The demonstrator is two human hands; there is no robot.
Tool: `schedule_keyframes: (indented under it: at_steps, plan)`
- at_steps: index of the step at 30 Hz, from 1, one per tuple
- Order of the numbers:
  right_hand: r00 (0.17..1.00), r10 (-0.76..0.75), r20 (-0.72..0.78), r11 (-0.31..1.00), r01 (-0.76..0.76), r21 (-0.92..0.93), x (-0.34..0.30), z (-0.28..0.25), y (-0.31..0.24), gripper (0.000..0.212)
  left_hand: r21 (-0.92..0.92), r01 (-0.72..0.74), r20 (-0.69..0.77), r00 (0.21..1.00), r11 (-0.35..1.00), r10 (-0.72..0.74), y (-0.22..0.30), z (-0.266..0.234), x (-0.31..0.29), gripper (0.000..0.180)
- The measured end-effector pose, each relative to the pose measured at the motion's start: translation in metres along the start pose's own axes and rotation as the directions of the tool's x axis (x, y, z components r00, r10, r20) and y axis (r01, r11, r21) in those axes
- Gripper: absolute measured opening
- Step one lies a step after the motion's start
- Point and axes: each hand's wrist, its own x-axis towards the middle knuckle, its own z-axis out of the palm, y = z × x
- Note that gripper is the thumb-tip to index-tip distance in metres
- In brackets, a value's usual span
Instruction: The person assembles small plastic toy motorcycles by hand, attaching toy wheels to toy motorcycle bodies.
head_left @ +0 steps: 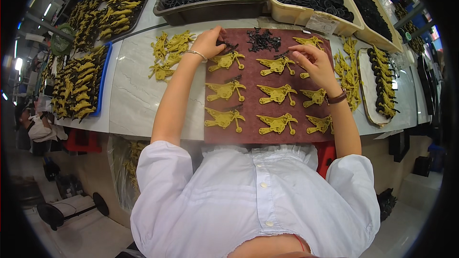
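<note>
Pale marbled surface runs across the workplace, with three tubs of black pieces along its far edge: a dark tub, a cream tub holding discs, and another cream tub farther right. On a reddish-brown mat in the middle, yellow parts lie flat in rows, pointing much the same way. The left column's lower two each carry a small black piece at the upper edge; the middle column's lower two show bare yellow. At the mat's far side sits a heap of black pieces. The left hand has its thumb and fingers drawn together by a black piece at the far-left yellow part; I cannot tell whether it grasps it. The right hand, half curled, reaches its fingertips to a black piece above the middle column's far part; whether it is gripped is unclear. Loose yellow parts lie on both sides of the mat. Beyond them, a blue tray on the left and a white tray on the right hold yellow-and-black parts in rows.
</note>
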Motion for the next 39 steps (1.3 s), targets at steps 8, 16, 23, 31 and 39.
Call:
schedule_keyframes:
  at_steps: [8,16,23,31,39]
  plan:
    - [0.998,0.053,-0.036,0.991,-0.048,0.124,-0.017,0.001,-0.005,0.022,0.132,-0.045,-0.069,0.996,0.990,0.054,-0.016,0.008,0.007,0.017]
    - [0.894,0.392,0.218,0.432,-0.388,0.814,-0.023,0.027,-0.022,0.038,-0.749,0.056,0.077,0.997,0.660,0.002,0.062,-0.016,-0.002,0.024]
    - [0.821,0.291,0.492,-0.326,-0.398,0.857,-0.030,0.049,-0.014,0.032,-0.746,0.064,0.320,0.907,0.663,0.273,0.157,0.012,-0.021,0.027]
    - [0.847,0.414,0.332,0.114,-0.410,0.905,-0.055,0.011,0.000,0.024,-0.882,0.128,0.187,0.979,0.453,0.087,0.156,0.039,-0.016,0.029]
    - [0.929,0.358,0.094,0.474,-0.268,0.839,-0.058,0.014,0.005,0.013,-0.899,0.254,0.246,0.967,0.356,-0.068,0.166,0.059,-0.023,0.029]
